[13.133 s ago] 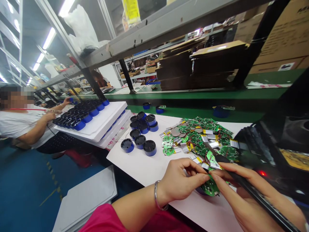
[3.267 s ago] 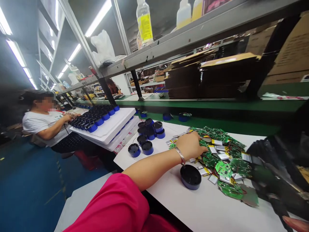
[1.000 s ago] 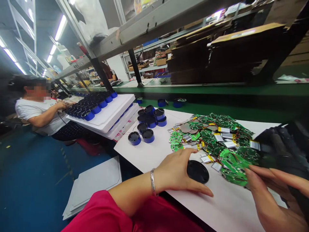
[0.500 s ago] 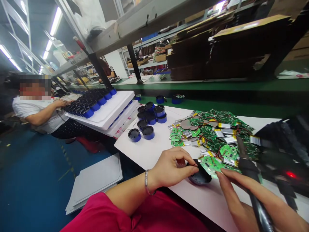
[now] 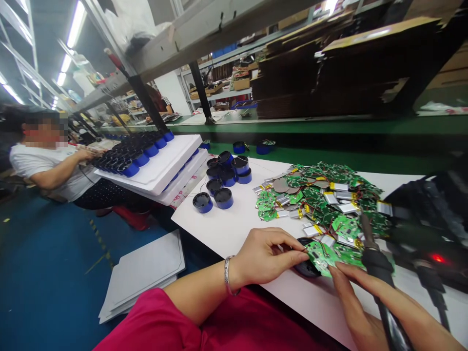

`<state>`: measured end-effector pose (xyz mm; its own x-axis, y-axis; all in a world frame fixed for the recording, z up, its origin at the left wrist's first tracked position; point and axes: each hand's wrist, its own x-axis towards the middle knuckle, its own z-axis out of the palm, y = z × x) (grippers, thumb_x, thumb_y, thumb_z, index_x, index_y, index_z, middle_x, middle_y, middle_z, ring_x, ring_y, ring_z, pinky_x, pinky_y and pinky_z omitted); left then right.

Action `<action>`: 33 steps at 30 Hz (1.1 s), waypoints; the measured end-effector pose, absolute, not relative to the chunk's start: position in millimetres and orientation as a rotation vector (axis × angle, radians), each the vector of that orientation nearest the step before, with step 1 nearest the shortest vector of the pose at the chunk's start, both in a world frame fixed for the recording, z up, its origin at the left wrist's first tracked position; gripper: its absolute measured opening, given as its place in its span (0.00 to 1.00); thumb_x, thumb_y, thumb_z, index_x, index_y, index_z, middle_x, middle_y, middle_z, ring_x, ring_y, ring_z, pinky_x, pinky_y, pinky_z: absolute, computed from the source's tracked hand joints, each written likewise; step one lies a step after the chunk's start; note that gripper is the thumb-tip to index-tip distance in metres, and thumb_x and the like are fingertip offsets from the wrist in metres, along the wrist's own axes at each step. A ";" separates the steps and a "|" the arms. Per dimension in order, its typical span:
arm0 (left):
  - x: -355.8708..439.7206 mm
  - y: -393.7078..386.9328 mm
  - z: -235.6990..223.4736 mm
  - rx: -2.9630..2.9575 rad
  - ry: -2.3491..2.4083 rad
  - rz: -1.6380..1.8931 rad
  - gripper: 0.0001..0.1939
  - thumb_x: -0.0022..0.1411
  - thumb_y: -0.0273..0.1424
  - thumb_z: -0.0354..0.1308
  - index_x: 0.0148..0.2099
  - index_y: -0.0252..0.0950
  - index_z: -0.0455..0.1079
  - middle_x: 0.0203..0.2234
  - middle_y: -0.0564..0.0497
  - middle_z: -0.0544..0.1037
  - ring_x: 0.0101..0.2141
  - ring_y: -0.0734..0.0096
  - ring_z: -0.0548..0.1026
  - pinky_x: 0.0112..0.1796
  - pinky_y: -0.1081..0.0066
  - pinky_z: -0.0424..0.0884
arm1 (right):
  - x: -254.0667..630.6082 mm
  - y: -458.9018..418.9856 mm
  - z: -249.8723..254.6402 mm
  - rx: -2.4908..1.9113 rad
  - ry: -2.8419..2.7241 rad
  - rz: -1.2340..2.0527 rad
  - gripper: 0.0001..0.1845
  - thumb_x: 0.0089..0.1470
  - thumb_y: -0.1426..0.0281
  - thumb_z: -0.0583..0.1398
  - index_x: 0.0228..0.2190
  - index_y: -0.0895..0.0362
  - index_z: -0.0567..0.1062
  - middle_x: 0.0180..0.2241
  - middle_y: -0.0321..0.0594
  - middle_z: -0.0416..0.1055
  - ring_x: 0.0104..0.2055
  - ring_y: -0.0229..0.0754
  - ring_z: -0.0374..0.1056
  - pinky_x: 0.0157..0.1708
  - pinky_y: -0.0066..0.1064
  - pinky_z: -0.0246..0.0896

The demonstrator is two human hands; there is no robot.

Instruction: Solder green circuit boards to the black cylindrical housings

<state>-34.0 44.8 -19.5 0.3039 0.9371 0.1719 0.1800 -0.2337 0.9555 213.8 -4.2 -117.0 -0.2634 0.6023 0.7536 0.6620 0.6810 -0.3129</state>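
My left hand [image 5: 263,256] is closed in a pinch at the left edge of a green circuit board [image 5: 319,258]. My right hand [image 5: 376,302] pinches the lower right edge of that board between thumb and finger. A soldering iron [image 5: 378,265] also lies in my right hand, its tip pointing up and away from the board. Below the board a dark round case [image 5: 307,269] rests on the white table, partly covered by the board and my left fingertips. Any thin wire between my left fingers is too small to make out.
A heap of circuit boards with silver battery cells [image 5: 340,200] lies just beyond my hands. Several blue round cases [image 5: 224,197] stand to the left, near foam trays [image 5: 157,180] of more. A dark device with a red light [image 5: 437,258] sits right. A co-worker [image 5: 47,161] sits far left.
The circuit board has moved left and now overlaps the round case. My left fingers have shifted slightly right, from over the case to the board's edge.
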 end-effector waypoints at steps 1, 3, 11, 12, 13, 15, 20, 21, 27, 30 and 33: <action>-34.7 45.0 -18.7 1.637 1.059 1.008 0.20 0.63 0.47 0.72 0.40 0.34 0.87 0.36 0.42 0.87 0.34 0.66 0.81 0.37 0.70 0.77 | 207.4 -4.3 -110.3 -0.944 -1.939 -0.130 0.21 0.76 0.69 0.56 0.66 0.51 0.71 0.56 0.39 0.72 0.58 0.44 0.72 0.64 0.34 0.67; -35.1 45.8 -17.7 1.633 1.090 0.986 0.15 0.63 0.43 0.72 0.42 0.34 0.87 0.36 0.43 0.88 0.33 0.67 0.81 0.36 0.71 0.77 | 193.4 -3.2 -96.7 -0.925 -1.884 -0.209 0.25 0.74 0.74 0.61 0.68 0.52 0.67 0.52 0.39 0.74 0.53 0.43 0.74 0.58 0.33 0.69; -23.0 52.5 -12.1 1.691 1.023 0.991 0.11 0.64 0.36 0.71 0.42 0.33 0.87 0.35 0.43 0.87 0.30 0.71 0.77 0.33 0.73 0.73 | 178.8 1.5 -46.1 -0.959 -1.878 -0.342 0.14 0.77 0.70 0.65 0.58 0.59 0.72 0.47 0.39 0.75 0.43 0.40 0.73 0.49 0.31 0.65; -21.3 53.4 -11.0 1.688 1.035 0.981 0.11 0.64 0.35 0.71 0.42 0.33 0.87 0.34 0.43 0.87 0.29 0.71 0.76 0.32 0.73 0.72 | 179.0 1.7 -42.2 -0.984 -1.860 -0.337 0.14 0.75 0.71 0.66 0.58 0.59 0.73 0.48 0.39 0.75 0.45 0.41 0.73 0.51 0.32 0.65; -19.7 54.1 -10.0 1.688 1.043 0.975 0.10 0.64 0.35 0.71 0.42 0.34 0.87 0.34 0.44 0.87 0.29 0.71 0.76 0.32 0.73 0.72 | 178.8 2.1 -38.7 -0.998 -1.843 -0.329 0.14 0.75 0.72 0.66 0.58 0.59 0.73 0.49 0.39 0.74 0.46 0.42 0.73 0.53 0.32 0.65; -17.2 55.5 -8.0 1.695 1.040 0.975 0.09 0.63 0.33 0.70 0.42 0.33 0.87 0.33 0.44 0.86 0.29 0.72 0.76 0.32 0.73 0.72 | 177.7 4.0 -32.4 -1.014 -1.812 -0.320 0.14 0.75 0.73 0.66 0.58 0.59 0.73 0.50 0.40 0.74 0.47 0.43 0.73 0.56 0.33 0.65; -14.2 57.2 -6.0 1.735 1.024 0.980 0.09 0.63 0.32 0.70 0.42 0.32 0.87 0.31 0.44 0.85 0.30 0.70 0.77 0.33 0.73 0.73 | 174.2 14.1 -20.6 -1.022 -1.790 -0.162 0.08 0.79 0.68 0.60 0.54 0.58 0.74 0.50 0.41 0.73 0.45 0.42 0.74 0.51 0.32 0.70; -13.9 57.3 -6.4 1.736 1.027 0.983 0.09 0.63 0.32 0.70 0.42 0.32 0.87 0.31 0.44 0.85 0.30 0.70 0.77 0.33 0.73 0.74 | 174.9 16.6 -20.7 -1.016 -1.786 -0.122 0.08 0.80 0.67 0.59 0.54 0.58 0.74 0.50 0.41 0.73 0.45 0.43 0.75 0.51 0.32 0.71; -13.9 57.4 -9.9 1.720 1.023 1.002 0.10 0.63 0.33 0.70 0.42 0.32 0.87 0.32 0.44 0.86 0.30 0.70 0.78 0.34 0.73 0.74 | 201.1 17.1 -64.1 -1.006 -1.850 -0.116 0.15 0.74 0.64 0.63 0.57 0.55 0.76 0.49 0.44 0.73 0.49 0.49 0.74 0.45 0.34 0.74; -14.6 57.1 -9.5 1.721 1.037 1.010 0.11 0.63 0.33 0.70 0.43 0.31 0.87 0.33 0.43 0.86 0.31 0.69 0.78 0.34 0.72 0.73 | 211.8 7.9 -90.8 -1.043 -1.719 -0.147 0.19 0.70 0.60 0.67 0.55 0.56 0.76 0.45 0.44 0.72 0.48 0.50 0.74 0.41 0.34 0.74; -14.7 56.3 -7.7 1.711 1.072 1.007 0.11 0.63 0.33 0.70 0.43 0.31 0.87 0.33 0.43 0.87 0.31 0.69 0.78 0.34 0.72 0.73 | 205.0 7.1 -88.0 -1.048 -1.693 -0.160 0.18 0.70 0.59 0.67 0.55 0.56 0.76 0.44 0.44 0.72 0.46 0.49 0.75 0.41 0.34 0.74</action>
